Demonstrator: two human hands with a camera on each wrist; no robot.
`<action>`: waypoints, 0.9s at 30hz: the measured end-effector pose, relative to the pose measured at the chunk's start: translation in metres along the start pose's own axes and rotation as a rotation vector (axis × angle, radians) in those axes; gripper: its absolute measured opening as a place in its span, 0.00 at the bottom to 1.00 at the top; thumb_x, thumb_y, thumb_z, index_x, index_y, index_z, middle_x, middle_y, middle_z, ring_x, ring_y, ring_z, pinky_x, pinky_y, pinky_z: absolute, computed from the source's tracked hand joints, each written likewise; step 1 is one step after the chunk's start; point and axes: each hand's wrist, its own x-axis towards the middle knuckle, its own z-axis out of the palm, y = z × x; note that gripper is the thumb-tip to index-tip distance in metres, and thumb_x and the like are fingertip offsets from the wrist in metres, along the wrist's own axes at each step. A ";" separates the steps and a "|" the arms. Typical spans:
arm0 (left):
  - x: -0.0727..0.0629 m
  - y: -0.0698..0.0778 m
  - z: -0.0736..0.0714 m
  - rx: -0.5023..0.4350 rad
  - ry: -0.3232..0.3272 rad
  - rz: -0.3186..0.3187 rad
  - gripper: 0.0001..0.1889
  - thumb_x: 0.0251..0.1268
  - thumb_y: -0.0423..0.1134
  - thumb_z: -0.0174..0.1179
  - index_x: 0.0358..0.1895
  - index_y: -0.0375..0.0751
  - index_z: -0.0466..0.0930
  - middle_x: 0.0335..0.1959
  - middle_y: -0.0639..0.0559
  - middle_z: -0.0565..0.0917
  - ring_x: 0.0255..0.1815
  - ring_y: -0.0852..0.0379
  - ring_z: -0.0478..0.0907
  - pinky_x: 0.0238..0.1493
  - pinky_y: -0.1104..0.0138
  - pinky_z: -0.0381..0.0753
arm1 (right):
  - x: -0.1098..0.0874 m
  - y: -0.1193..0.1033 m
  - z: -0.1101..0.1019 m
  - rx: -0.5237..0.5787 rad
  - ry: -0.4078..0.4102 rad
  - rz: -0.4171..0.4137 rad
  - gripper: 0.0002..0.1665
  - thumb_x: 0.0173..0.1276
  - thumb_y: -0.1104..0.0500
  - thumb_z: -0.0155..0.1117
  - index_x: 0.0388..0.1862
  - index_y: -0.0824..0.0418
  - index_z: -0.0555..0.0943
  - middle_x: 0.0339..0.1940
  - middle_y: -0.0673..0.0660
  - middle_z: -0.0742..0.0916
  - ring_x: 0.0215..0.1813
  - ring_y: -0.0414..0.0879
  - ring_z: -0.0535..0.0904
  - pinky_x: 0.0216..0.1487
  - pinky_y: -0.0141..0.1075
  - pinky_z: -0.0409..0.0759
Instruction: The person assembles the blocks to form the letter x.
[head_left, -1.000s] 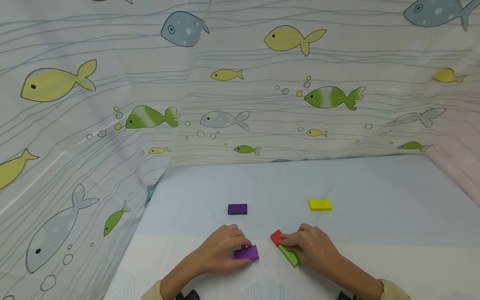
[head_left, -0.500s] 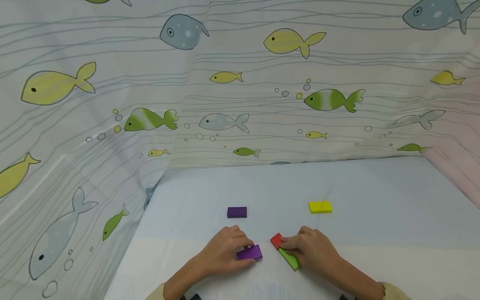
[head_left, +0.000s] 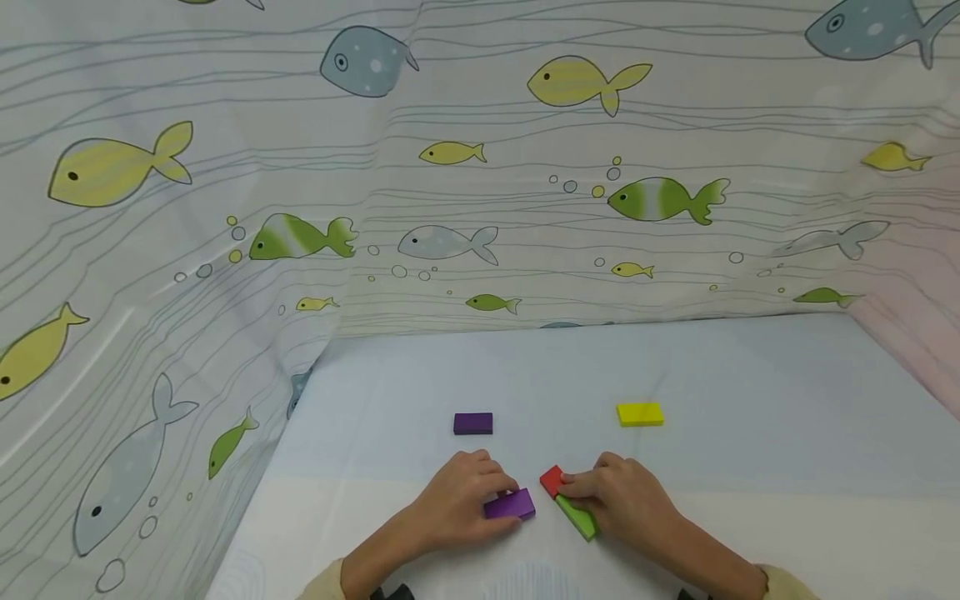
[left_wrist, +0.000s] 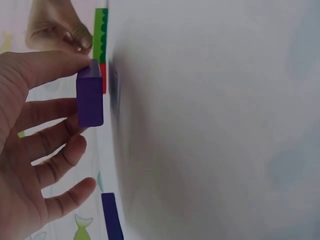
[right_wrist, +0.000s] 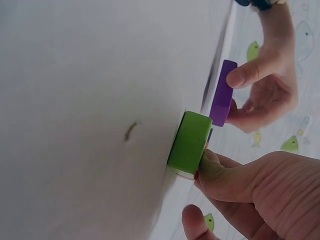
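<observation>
My left hand (head_left: 467,502) pinches a bright purple rectangular block (head_left: 512,505) between thumb and fingers. In the left wrist view this purple block (left_wrist: 90,100) hangs slightly above the table, its shadow beside it. Just to the right, a red block (head_left: 551,480) and a green block (head_left: 577,517) lie end to end on a slant. My right hand (head_left: 630,504) grips these where they meet, covering part of both. Seen from the right wrist, the green block (right_wrist: 191,142) is close to the table surface. A short gap separates the purple block from the red and green pair.
A dark purple block (head_left: 473,423) lies farther back on the left of the table (head_left: 750,400). A yellow block (head_left: 640,414) lies farther back on the right. Behind the table hangs a fish-patterned cloth (head_left: 525,200), which also runs along the left side.
My left hand has moved to the right with the purple block, closer to the red and green blocks. The right hand keeps its hold in about the same place.
</observation>
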 end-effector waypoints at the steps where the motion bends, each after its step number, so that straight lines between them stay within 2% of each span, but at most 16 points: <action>1: 0.000 0.001 0.001 0.005 -0.004 -0.004 0.14 0.51 0.52 0.72 0.38 0.51 0.87 0.29 0.64 0.82 0.34 0.67 0.70 0.35 0.74 0.66 | 0.000 0.000 0.000 -0.002 -0.001 0.000 0.14 0.58 0.60 0.75 0.44 0.49 0.91 0.44 0.43 0.89 0.32 0.37 0.71 0.25 0.27 0.67; 10: 0.006 0.008 0.002 0.038 -0.038 -0.088 0.14 0.55 0.54 0.70 0.39 0.51 0.87 0.30 0.64 0.81 0.34 0.67 0.69 0.39 0.70 0.70 | 0.000 0.001 0.001 0.000 0.003 -0.002 0.14 0.58 0.60 0.75 0.44 0.48 0.91 0.45 0.44 0.89 0.32 0.37 0.71 0.26 0.28 0.67; 18: 0.012 0.010 0.004 0.064 -0.011 -0.086 0.14 0.53 0.54 0.71 0.38 0.51 0.87 0.30 0.63 0.83 0.33 0.66 0.70 0.38 0.69 0.70 | 0.000 0.001 0.002 -0.011 0.015 -0.004 0.13 0.58 0.60 0.75 0.44 0.49 0.91 0.45 0.43 0.89 0.31 0.37 0.70 0.26 0.28 0.67; 27: 0.015 0.011 0.007 0.083 -0.044 -0.113 0.14 0.55 0.55 0.70 0.39 0.51 0.87 0.31 0.63 0.82 0.33 0.66 0.69 0.38 0.70 0.69 | 0.001 0.000 0.000 -0.009 0.013 -0.007 0.14 0.58 0.60 0.75 0.44 0.49 0.91 0.45 0.44 0.89 0.31 0.36 0.70 0.26 0.28 0.67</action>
